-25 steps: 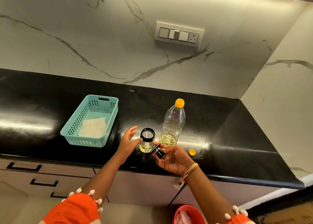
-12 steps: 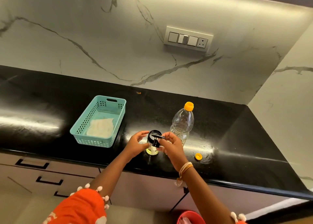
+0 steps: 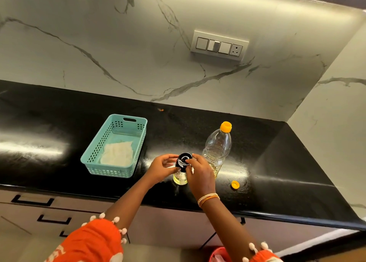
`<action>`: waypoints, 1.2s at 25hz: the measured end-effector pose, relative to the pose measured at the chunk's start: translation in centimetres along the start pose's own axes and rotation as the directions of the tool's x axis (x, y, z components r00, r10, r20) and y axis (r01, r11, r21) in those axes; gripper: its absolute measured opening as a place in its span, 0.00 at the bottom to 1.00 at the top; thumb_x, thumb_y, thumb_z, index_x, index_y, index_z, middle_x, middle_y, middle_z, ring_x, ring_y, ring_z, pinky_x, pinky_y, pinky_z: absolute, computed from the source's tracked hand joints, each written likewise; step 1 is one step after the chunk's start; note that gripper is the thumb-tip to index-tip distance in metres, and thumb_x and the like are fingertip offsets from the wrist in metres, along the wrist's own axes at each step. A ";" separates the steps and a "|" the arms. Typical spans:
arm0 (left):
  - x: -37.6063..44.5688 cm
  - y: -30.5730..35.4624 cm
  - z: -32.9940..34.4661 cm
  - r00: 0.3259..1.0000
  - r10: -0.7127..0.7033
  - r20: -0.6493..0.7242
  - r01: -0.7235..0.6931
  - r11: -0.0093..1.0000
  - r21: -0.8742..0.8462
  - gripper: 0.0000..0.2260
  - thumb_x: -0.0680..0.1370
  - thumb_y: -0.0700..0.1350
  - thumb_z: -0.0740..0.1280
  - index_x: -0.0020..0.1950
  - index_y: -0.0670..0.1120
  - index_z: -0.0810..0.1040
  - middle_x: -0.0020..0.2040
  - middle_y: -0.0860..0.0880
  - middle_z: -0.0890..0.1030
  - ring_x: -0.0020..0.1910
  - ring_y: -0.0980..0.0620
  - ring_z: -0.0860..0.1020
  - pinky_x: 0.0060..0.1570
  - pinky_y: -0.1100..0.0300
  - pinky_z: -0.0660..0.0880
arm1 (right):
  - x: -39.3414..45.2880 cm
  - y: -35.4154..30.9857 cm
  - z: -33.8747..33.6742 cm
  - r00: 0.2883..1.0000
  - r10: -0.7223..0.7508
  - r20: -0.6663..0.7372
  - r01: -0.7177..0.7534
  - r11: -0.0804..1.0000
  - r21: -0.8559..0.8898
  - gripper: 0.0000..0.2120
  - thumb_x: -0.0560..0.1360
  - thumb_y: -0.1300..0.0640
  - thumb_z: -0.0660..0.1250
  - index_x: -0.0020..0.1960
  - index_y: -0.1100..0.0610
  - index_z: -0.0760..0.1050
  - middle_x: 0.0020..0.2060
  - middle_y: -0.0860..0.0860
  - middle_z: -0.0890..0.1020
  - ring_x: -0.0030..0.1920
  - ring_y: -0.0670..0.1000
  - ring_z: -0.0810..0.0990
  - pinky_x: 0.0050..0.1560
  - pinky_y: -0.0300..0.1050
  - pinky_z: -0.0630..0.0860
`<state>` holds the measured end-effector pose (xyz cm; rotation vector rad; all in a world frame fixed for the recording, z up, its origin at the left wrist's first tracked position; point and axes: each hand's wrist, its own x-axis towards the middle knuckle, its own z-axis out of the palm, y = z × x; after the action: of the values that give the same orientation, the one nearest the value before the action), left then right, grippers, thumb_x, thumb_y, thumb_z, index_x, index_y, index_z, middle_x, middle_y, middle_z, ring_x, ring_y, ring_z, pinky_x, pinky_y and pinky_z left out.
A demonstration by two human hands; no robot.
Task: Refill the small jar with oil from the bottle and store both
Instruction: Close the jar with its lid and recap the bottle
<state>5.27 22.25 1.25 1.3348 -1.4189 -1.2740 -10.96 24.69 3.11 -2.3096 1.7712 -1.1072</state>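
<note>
- Small clear glass jar (image 3: 179,178) with yellow oil in its base upright on the glossy black stone bench (image 3: 277,162), near the front edge, just left of the bottle
- Round black screw lid (image 3: 184,160) sitting on the jar mouth, slightly tilted; seated or not, cannot tell
- Left hand (image 3: 161,168) curled round the upper jar from the left, thumb and fingers pinching it just below the lid
- Right hand (image 3: 200,172) gripping the lid from the right, fingertips curled over its top rim; banded bracelet at the wrist
- Clear ribbed plastic bottle (image 3: 217,148) upright just right of the jar, behind the right hand; thin layer of yellow oil at the bottom, mostly empty above, orange collar at the neck
- Small orange bottle cap (image 3: 235,184) lying loose on the bench, right of the right hand, in front of the bottle, apart from both
- Teal perforated plastic basket (image 3: 93,156) left of the jar, well apart, with a folded white cloth (image 3: 117,154) on its floor
- Grey switch plate (image 3: 218,46) on the white marble wall above
- Red bin (image 3: 214,252) partly in view at the lower edge, below the bench front
</note>
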 end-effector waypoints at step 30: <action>-2.8 0.7 10.3 0.927 0.296 -0.233 -0.214 0.923 0.319 0.05 0.74 0.48 0.72 0.49 0.51 0.82 0.40 0.57 0.83 0.41 0.61 0.81 0.41 0.61 0.80 | -3.3 14.0 -4.9 0.794 0.513 0.326 -0.431 0.854 -0.291 0.20 0.75 0.58 0.64 0.67 0.55 0.71 0.66 0.56 0.70 0.64 0.59 0.70 0.62 0.50 0.70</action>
<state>-4.49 26.50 0.28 1.3970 -1.5575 -0.6939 -25.63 24.50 -0.85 -1.8148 2.1795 -0.3617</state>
